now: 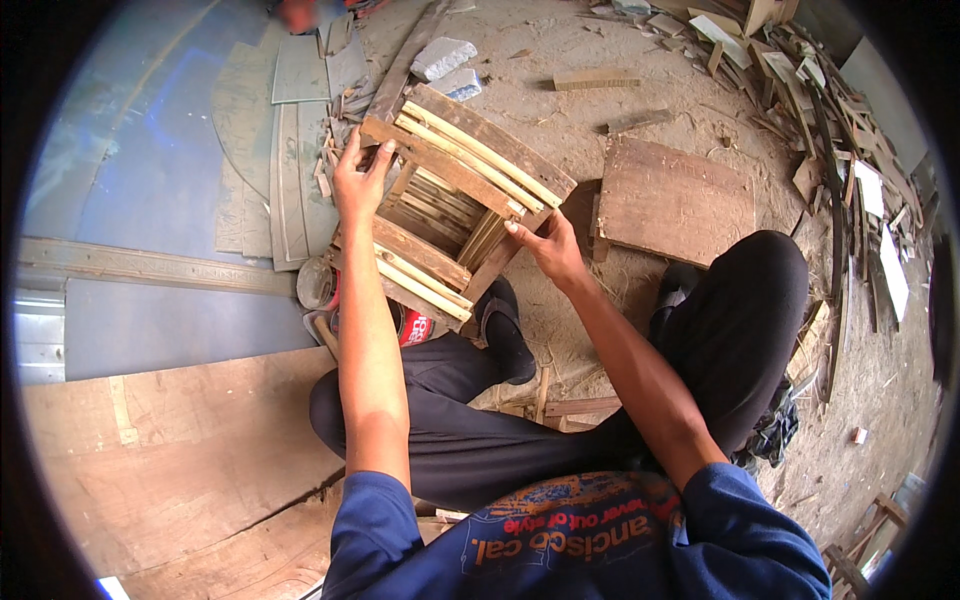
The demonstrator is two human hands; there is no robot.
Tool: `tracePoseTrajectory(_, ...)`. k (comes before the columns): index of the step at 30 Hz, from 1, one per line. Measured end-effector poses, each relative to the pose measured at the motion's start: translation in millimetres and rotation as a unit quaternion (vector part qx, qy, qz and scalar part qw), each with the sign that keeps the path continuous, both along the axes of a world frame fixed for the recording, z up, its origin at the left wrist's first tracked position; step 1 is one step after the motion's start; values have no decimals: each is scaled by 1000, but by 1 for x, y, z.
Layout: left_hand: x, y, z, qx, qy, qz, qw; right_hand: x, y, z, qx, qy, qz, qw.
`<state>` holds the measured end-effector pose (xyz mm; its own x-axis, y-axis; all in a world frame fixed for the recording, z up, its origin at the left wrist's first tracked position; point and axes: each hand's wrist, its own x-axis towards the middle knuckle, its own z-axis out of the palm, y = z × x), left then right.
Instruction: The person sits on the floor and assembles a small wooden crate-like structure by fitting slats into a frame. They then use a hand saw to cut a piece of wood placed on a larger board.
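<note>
Both hands hold up a small wooden slatted frame (450, 168), tilted in front of my lower legs. It is built of brown boards with pale yellow strips (475, 158) along two sides, and several slats show through its hollow middle. My left hand (362, 182) grips the upper left corner, thumb on the near face and fingers partly hidden behind the wood. Closed on the right corner is my right hand (552, 248), its thumb pressed near the ends of the pale strips. A red tin (413, 327) sits partly hidden under the frame, beside my left forearm.
A brown wooden panel (680, 195) lies right of the frame. Scrap wood (850, 150) is heaped along the far right. Broken white blocks (443, 60) and a short plank (597, 79) lie beyond. Large plywood (180, 430) and blue-grey sheets (150, 325) cover the left.
</note>
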<state>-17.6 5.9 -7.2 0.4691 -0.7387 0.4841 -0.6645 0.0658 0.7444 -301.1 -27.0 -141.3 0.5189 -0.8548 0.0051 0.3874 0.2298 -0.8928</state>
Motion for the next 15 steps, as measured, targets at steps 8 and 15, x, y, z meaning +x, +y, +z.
tracePoseTrajectory(8, 3, -4, -4, 0, -20, -14, 1000, -6, 1, 6, -26, 3, 2, 1000)
tracePoseTrajectory(15, 2, -7, -12, 7, -91, 33, 995, -6, -2, -2, 2, 21, 16, 1000)
